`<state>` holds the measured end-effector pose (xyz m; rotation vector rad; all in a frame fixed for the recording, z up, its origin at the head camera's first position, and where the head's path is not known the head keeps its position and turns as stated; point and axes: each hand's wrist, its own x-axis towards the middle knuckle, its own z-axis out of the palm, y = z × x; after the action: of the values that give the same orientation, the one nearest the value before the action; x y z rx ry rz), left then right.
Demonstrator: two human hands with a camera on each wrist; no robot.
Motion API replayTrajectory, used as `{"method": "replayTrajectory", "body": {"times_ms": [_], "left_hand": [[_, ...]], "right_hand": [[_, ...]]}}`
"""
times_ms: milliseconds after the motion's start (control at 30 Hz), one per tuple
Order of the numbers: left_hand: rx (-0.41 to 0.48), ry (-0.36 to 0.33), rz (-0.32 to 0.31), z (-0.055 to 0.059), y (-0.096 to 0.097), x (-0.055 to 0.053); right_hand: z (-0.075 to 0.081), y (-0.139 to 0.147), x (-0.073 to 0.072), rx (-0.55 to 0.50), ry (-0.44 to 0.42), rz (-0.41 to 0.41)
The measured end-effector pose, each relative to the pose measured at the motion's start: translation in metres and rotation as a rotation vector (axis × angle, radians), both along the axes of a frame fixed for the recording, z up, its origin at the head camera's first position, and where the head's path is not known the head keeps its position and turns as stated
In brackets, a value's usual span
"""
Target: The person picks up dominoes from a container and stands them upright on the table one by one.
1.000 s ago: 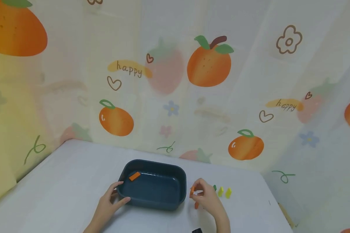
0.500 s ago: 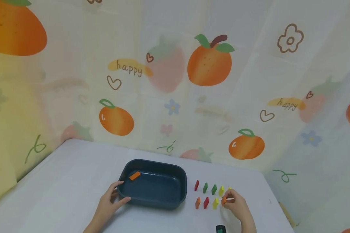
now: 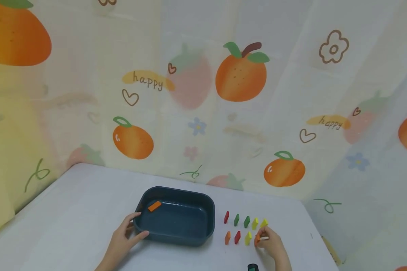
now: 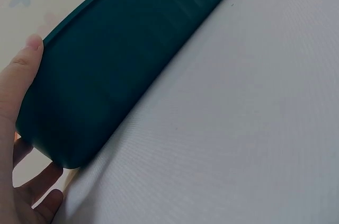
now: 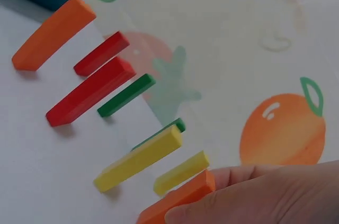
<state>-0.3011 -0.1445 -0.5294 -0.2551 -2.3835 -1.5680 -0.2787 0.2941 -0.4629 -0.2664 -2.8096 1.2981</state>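
Observation:
A dark teal rectangular basin [image 3: 176,239] stands on the white table, with one orange domino block [image 3: 154,206] lying flat inside at its left. My left hand [image 3: 123,235] grips the basin's near left corner, thumb along the front and fingers at the side. With thumb and fingers, my right hand [image 3: 270,241] pinches an upright orange domino block [image 5: 180,200] at the right end of the front row. That row also has an orange block [image 3: 227,238], a red block [image 3: 237,237] and a yellow block [image 3: 248,238], standing apart.
Behind stands a second row: a red block [image 3: 226,217], two green blocks [image 3: 236,219] and two yellow blocks [image 3: 255,223]. A black device [image 3: 253,267] shows by my right wrist. A fruit-printed curtain [image 3: 196,150] hangs behind the table [image 3: 98,199].
From beside the basin, my right hand has moved right, pinching an orange block, to the front row's right end. Over the last half second it has barely shifted. The left hand stays on the basin.

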Motion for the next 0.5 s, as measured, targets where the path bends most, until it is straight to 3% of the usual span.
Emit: {"method": "replayTrajectory", "body": {"times_ms": [267, 500], "left_hand": [[-0.007, -0.003, 0.006, -0.0027, -0.0018, 0.0027], [0.007, 0.007, -0.005, 0.0004, -0.0009, -0.0003]], "right_hand": [[-0.0105, 0.0033, -0.0031, -0.021, -0.037, -0.044], [-0.0074, 0.0046, -0.0016, -0.010, -0.013, -0.042]]}}
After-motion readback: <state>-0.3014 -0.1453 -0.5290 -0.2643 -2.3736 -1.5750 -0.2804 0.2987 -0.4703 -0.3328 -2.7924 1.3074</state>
